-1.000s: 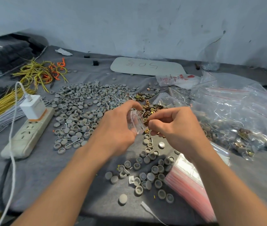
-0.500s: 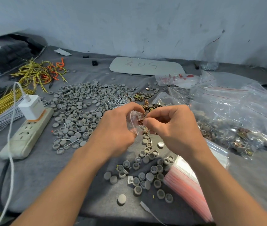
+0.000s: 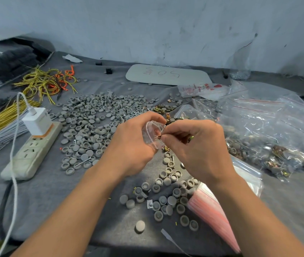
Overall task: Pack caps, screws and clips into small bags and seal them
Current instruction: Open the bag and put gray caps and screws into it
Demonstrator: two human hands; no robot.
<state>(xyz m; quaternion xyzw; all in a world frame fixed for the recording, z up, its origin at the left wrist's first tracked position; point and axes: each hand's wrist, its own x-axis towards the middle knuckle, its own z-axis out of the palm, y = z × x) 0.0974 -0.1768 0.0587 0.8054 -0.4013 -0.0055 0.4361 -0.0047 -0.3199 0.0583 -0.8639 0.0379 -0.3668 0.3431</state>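
The left grip (image 3: 128,147) was clamped round a clear bag (image 3: 151,133), its mouth open. The right grip (image 3: 199,151) pinched a copper clip (image 3: 157,138) at that mouth. Grey caps (image 3: 91,121) lay left of and below both grips on the surface (image 3: 45,197).

Left hand (image 3: 128,145) grips small clear bag (image 3: 152,133), mouth open. Right hand (image 3: 195,151) pinches copper clip (image 3: 158,137) at bag mouth. Grey caps (image 3: 91,127) scattered over desk (image 3: 50,197).
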